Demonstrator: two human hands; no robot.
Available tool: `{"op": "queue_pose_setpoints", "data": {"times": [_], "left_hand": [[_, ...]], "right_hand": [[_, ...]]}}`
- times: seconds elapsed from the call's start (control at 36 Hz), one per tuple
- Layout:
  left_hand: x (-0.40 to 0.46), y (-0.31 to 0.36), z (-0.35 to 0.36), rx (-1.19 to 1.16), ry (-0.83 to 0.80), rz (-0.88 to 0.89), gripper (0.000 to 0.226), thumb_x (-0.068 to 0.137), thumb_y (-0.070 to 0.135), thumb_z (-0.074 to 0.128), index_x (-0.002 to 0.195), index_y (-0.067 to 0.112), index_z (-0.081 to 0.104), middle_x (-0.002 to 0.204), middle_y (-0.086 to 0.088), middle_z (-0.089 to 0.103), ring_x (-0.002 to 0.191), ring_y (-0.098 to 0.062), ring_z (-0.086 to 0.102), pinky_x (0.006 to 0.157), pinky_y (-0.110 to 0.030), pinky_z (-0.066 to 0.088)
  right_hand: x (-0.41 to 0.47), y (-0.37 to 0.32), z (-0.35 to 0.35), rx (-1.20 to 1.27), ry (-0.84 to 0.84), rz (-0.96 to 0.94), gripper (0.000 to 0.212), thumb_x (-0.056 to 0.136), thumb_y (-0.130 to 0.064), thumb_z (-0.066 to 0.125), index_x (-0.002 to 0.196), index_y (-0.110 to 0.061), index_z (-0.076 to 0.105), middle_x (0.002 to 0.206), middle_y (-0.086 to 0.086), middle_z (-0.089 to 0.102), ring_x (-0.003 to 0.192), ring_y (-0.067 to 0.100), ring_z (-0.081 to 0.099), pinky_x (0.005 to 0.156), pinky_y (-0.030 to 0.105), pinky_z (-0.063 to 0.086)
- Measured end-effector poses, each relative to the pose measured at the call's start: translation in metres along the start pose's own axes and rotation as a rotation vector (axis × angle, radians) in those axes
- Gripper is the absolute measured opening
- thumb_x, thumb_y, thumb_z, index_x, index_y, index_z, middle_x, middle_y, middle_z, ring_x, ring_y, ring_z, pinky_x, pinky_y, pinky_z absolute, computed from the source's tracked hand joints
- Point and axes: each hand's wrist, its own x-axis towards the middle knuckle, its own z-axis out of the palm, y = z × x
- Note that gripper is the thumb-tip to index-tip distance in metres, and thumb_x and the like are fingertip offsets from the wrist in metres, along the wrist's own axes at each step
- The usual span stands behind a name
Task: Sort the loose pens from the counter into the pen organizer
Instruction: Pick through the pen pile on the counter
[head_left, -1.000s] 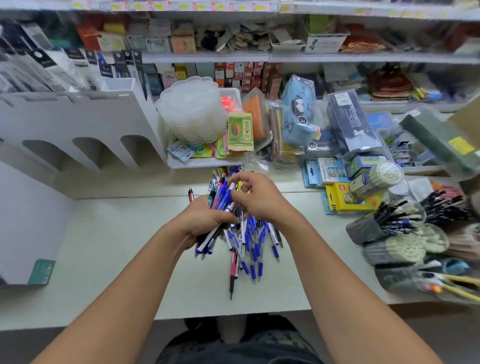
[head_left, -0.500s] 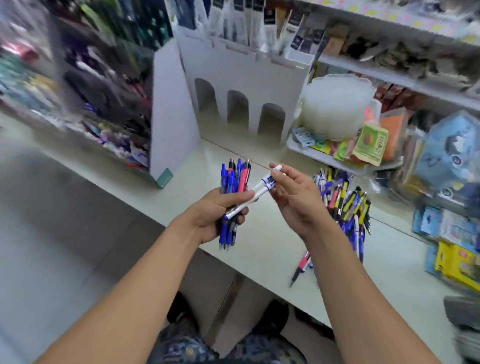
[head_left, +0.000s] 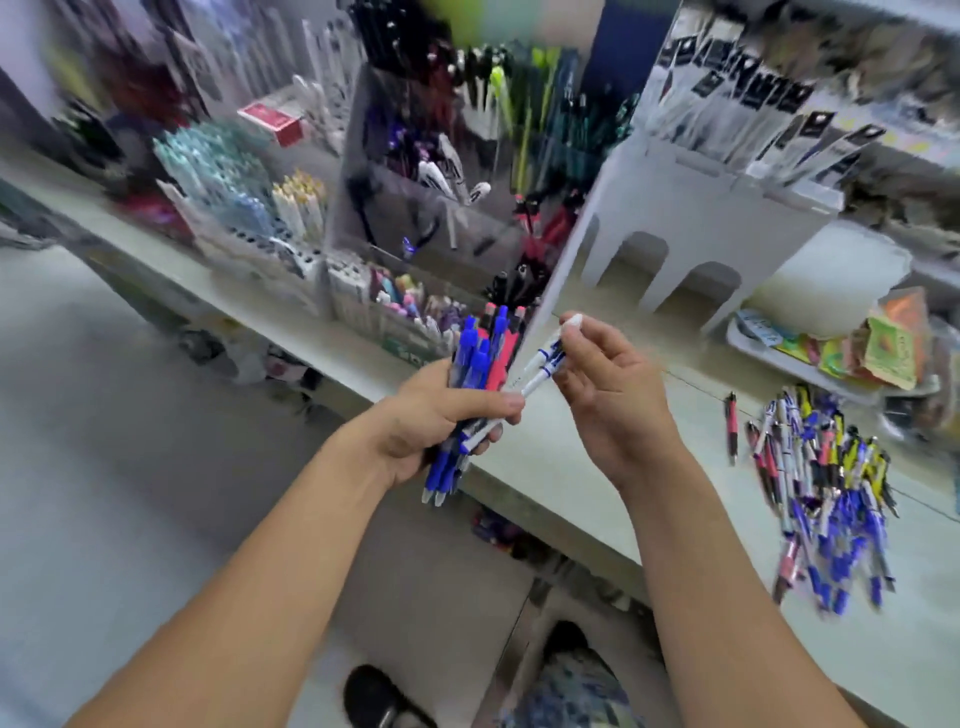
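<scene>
My left hand (head_left: 441, 415) is gripping a bunch of blue and red pens (head_left: 480, 364) upright above the counter (head_left: 550, 467) edge, fingers curled round them. My right hand (head_left: 608, 384) is pinching the white pen (head_left: 540, 364) near its top, its lower end lying under my left thumb. The loose pile (head_left: 826, 493) is lying on the counter, well right.

1. A left hand (head_left: 436, 415) grips a bundle of pens (head_left: 480, 358) above the counter's (head_left: 571, 467) front edge.
2. Just right of it, a right hand (head_left: 608, 374) pinches the top of one pen (head_left: 540, 364), whose lower end sits in the left hand.
3. Far right, a pile of loose pens (head_left: 826, 493) lies on the counter.
4. Behind the hands, racks of pens (head_left: 441, 171) stand left of an arched stand (head_left: 675, 228).
</scene>
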Motion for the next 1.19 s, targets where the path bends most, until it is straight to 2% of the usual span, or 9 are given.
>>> {"op": "queue_pose_setpoints", "data": {"times": [0.11,0.25,0.42,0.61,0.69,0.94,1.06,1.11,1.19], "left_hand": [[0.004,0.018,-0.022,0.051,-0.084,0.003,0.006,0.087,0.005,0.071,0.083,0.005,0.066,0.068,-0.006,0.065,0.054,-0.014,0.055,0.047,-0.022,0.044],[0.027,0.031,-0.044,-0.069,-0.02,-0.007,0.012,0.088,0.021,0.072,0.09,0.009,0.07,0.08,-0.007,0.071,0.053,-0.011,0.052,0.049,-0.022,0.044],[0.055,0.049,-0.098,-0.221,0.198,-0.079,0.013,0.095,0.014,0.066,0.084,0.012,0.059,0.071,-0.001,0.056,0.047,-0.008,0.045,0.043,-0.02,0.04],[0.066,0.103,-0.151,-0.149,0.016,-0.087,0.021,0.084,0.012,0.073,0.096,0.009,0.055,0.073,-0.001,0.057,0.052,-0.01,0.047,0.048,-0.02,0.042],[0.08,0.116,-0.163,-0.118,-0.015,-0.102,0.016,0.084,0.019,0.066,0.092,0.01,0.056,0.075,-0.002,0.058,0.055,-0.01,0.049,0.05,-0.02,0.044],[0.132,0.119,-0.185,0.019,-0.102,-0.131,0.012,0.09,0.011,0.069,0.081,0.004,0.065,0.071,-0.007,0.063,0.056,-0.015,0.057,0.047,-0.023,0.05],[0.143,0.123,-0.191,0.002,-0.173,-0.162,0.007,0.09,0.009,0.071,0.087,0.003,0.068,0.075,-0.008,0.069,0.058,-0.016,0.058,0.05,-0.024,0.051],[0.149,0.125,-0.198,0.023,-0.228,-0.169,0.008,0.092,0.008,0.07,0.088,0.002,0.067,0.074,-0.008,0.068,0.059,-0.017,0.057,0.052,-0.025,0.05],[0.157,0.129,-0.208,0.102,-0.342,-0.188,0.011,0.093,0.008,0.069,0.085,0.005,0.061,0.07,-0.007,0.065,0.055,-0.016,0.056,0.052,-0.026,0.049]], "right_hand": [[0.011,0.001,0.019,0.025,-0.031,0.132,0.02,0.085,-0.025,0.069,0.101,-0.013,0.068,0.089,0.005,0.068,0.079,0.018,0.063,0.075,0.024,0.054],[0.038,-0.003,0.033,-0.062,0.092,0.009,0.013,0.099,-0.011,0.061,0.088,-0.005,0.067,0.072,0.001,0.063,0.065,0.008,0.062,0.065,0.016,0.053],[0.091,-0.015,0.05,-0.121,0.382,-0.418,0.005,0.097,-0.008,0.066,0.094,-0.005,0.07,0.073,-0.006,0.066,0.073,0.009,0.063,0.076,0.024,0.054],[0.181,-0.024,0.114,-0.671,0.476,-0.83,0.007,0.092,-0.018,0.073,0.093,-0.011,0.07,0.081,-0.005,0.066,0.073,0.009,0.061,0.069,0.025,0.052],[0.207,-0.017,0.121,-0.915,0.376,-0.749,0.005,0.088,-0.009,0.073,0.085,-0.01,0.07,0.075,-0.004,0.065,0.068,0.008,0.056,0.065,0.018,0.045],[0.243,-0.013,0.146,-1.608,0.23,-0.353,0.018,0.087,-0.007,0.061,0.095,-0.008,0.076,0.088,0.019,0.069,0.087,0.039,0.06,0.068,0.038,0.045],[0.219,-0.015,0.149,-1.44,0.447,-0.391,0.03,0.088,-0.001,0.062,0.115,-0.01,0.072,0.109,0.007,0.071,0.103,0.026,0.063,0.091,0.035,0.051],[0.194,-0.017,0.154,-1.238,0.627,-0.423,0.02,0.092,-0.009,0.064,0.107,-0.019,0.075,0.1,-0.007,0.072,0.088,0.007,0.063,0.082,0.02,0.049],[0.177,-0.009,0.167,-0.792,0.489,-0.117,0.011,0.093,-0.031,0.071,0.084,-0.027,0.076,0.072,-0.02,0.07,0.063,-0.005,0.057,0.062,0.01,0.042]]}}
